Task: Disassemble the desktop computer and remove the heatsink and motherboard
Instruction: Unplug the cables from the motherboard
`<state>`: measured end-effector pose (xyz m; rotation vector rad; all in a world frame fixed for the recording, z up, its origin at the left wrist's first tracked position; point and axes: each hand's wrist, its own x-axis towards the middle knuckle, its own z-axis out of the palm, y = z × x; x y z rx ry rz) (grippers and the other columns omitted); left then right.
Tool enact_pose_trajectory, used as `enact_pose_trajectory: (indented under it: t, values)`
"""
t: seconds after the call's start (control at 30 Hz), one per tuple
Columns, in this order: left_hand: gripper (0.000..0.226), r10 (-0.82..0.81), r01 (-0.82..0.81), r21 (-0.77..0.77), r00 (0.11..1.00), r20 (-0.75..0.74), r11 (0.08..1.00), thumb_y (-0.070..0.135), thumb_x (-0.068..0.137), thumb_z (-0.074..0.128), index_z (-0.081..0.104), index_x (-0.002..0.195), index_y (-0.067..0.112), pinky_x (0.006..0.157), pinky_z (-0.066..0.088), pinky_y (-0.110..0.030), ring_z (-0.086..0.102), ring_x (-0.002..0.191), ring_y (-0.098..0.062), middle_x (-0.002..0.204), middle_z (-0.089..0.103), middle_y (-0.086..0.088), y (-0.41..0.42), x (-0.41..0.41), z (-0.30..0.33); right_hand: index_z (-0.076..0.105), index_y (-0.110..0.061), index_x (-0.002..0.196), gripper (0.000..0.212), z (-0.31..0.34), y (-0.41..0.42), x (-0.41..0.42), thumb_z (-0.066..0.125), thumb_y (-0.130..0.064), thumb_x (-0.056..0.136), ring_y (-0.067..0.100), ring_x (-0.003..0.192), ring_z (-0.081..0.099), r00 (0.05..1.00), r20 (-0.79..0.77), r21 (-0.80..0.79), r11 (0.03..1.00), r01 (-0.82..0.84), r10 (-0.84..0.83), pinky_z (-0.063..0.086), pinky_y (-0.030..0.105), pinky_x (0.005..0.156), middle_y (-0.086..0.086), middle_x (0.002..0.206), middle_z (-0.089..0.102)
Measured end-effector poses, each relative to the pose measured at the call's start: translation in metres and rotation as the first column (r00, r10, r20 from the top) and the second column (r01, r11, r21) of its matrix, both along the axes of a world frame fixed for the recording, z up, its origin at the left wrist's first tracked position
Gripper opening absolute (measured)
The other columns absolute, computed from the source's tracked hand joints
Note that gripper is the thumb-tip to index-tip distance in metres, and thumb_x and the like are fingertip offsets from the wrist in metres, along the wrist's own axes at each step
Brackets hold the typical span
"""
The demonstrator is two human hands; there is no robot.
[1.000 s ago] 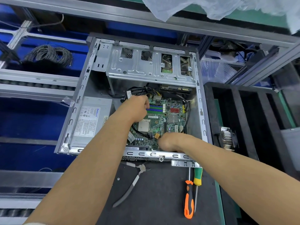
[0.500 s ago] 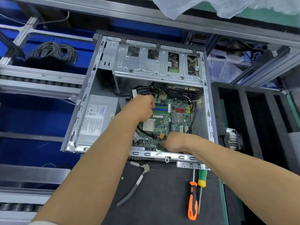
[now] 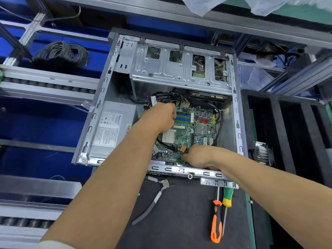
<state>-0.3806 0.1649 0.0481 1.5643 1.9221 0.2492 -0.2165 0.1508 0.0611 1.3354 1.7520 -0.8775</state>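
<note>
The open desktop case lies on the dark mat. Inside it sits the green motherboard, its bare CPU showing and no heatsink on it. My left hand reaches to the board's far left corner, by the blue and green memory slots, with fingers curled at the board's edge among black cables. My right hand grips the board's near edge just inside the case rim, thumb beside a small orange connector. The finned metal heatsink rests in the black tray to the right.
A grey power supply fills the case's left side, and a metal drive cage spans its far end. Pliers and two screwdrivers lie on the mat in front. The black compartment tray stands on the right.
The view has shifted slightly, so the case sits a little further right and lower in frame. Both hands stay at the same spots on the motherboard.
</note>
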Motion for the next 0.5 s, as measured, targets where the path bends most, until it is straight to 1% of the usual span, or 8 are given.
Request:
enact_pose_trajectory:
  t: [0.07, 0.13, 0.17, 0.23, 0.3, 0.37, 0.43, 0.5]
  values:
    - [0.023, -0.004, 0.004, 0.0, 1.0, 0.0, 1.0, 0.006, 0.093, 0.043, 0.055, 0.095, 0.025, 0.054, 0.037, -0.028, 0.049, 0.064, -0.016, 0.099, 0.056, -0.005, 0.0, 0.0, 0.0, 0.054, -0.008, 0.127, 0.037, -0.002, 0.002, 0.001, 0.031, -0.025, 0.103, 0.031, 0.104, 0.06, 0.997, 0.024, -0.014, 0.998, -0.069, 0.069, 0.05, 0.034, 0.081, 0.015, 0.118, 0.056]
    - [0.022, -0.008, 0.008, -0.006, 1.0, 0.003, 1.0, 0.006, 0.093, 0.043, 0.054, 0.095, 0.025, 0.056, 0.039, -0.029, 0.051, 0.067, -0.017, 0.1, 0.056, -0.005, -0.001, 0.0, 0.0, 0.057, -0.004, 0.094, 0.039, -0.002, 0.003, 0.002, 0.037, -0.037, 0.101, 0.026, 0.09, 0.064, 0.995, 0.002, 0.006, 0.995, -0.1, 0.1, 0.051, 0.035, 0.076, 0.01, 0.09, 0.058]
    - [0.022, -0.01, 0.01, -0.006, 1.0, 0.0, 1.0, 0.006, 0.094, 0.043, 0.054, 0.095, 0.025, 0.058, 0.04, -0.029, 0.052, 0.07, -0.018, 0.101, 0.056, -0.005, -0.001, 0.0, 0.0, 0.055, -0.005, 0.088, 0.041, -0.001, 0.003, 0.001, 0.036, -0.039, 0.101, 0.023, 0.08, 0.062, 0.993, 0.013, 0.007, 0.993, -0.119, 0.119, 0.05, 0.034, 0.075, 0.007, 0.082, 0.053]
    - [0.022, -0.012, 0.012, -0.004, 1.0, -0.005, 1.0, 0.006, 0.094, 0.043, 0.054, 0.095, 0.025, 0.06, 0.041, -0.03, 0.053, 0.074, -0.019, 0.102, 0.056, -0.004, -0.001, -0.001, 0.0, 0.055, -0.01, 0.101, 0.034, 0.0, 0.002, 0.0, 0.03, -0.033, 0.104, 0.022, 0.075, 0.055, 0.992, 0.028, 0.012, 0.993, -0.12, 0.12, 0.047, 0.03, 0.073, 0.007, 0.083, 0.048]
    - [0.022, -0.011, 0.011, -0.003, 1.0, -0.003, 1.0, 0.006, 0.094, 0.043, 0.054, 0.095, 0.025, 0.057, 0.039, -0.03, 0.051, 0.07, -0.017, 0.1, 0.055, -0.004, -0.001, 0.0, 0.0, 0.051, -0.009, 0.122, 0.034, 0.007, 0.001, -0.002, 0.025, -0.022, 0.105, 0.024, 0.076, 0.054, 1.0, -0.021, -0.002, 1.0, -0.022, 0.022, 0.044, 0.03, 0.07, 0.01, 0.083, 0.046]
    - [0.022, -0.014, 0.014, -0.001, 1.0, -0.004, 1.0, 0.006, 0.094, 0.043, 0.055, 0.095, 0.025, 0.054, 0.037, -0.029, 0.051, 0.069, -0.016, 0.099, 0.054, -0.004, 0.0, 0.001, 0.0, 0.053, -0.007, 0.123, 0.033, 0.006, -0.001, -0.006, 0.031, -0.022, 0.104, 0.023, 0.068, 0.058, 0.991, -0.102, -0.064, 0.995, 0.079, -0.085, 0.047, 0.029, 0.064, 0.012, 0.075, 0.054]
    - [0.022, -0.019, 0.019, 0.004, 1.0, -0.01, 1.0, 0.006, 0.093, 0.044, 0.055, 0.095, 0.024, 0.058, 0.041, -0.03, 0.054, 0.074, -0.019, 0.101, 0.055, -0.004, 0.0, 0.001, 0.0, 0.058, -0.009, 0.095, 0.03, 0.007, -0.003, -0.015, 0.038, -0.031, 0.101, 0.013, 0.043, 0.048, 0.959, -0.224, -0.047, 0.985, 0.168, -0.174, 0.042, 0.021, 0.048, 0.002, 0.053, 0.05]
    - [0.021, -0.027, 0.027, 0.002, 1.0, -0.007, 1.0, 0.006, 0.093, 0.044, 0.056, 0.094, 0.024, 0.063, 0.044, -0.031, 0.055, 0.078, -0.021, 0.103, 0.056, -0.005, -0.001, 0.001, 0.0, 0.048, -0.015, 0.072, 0.034, 0.007, -0.001, -0.019, 0.039, -0.032, 0.1, 0.011, 0.048, 0.043, 0.962, -0.25, 0.078, 0.988, 0.133, -0.11, 0.037, 0.021, 0.05, -0.001, 0.061, 0.047]
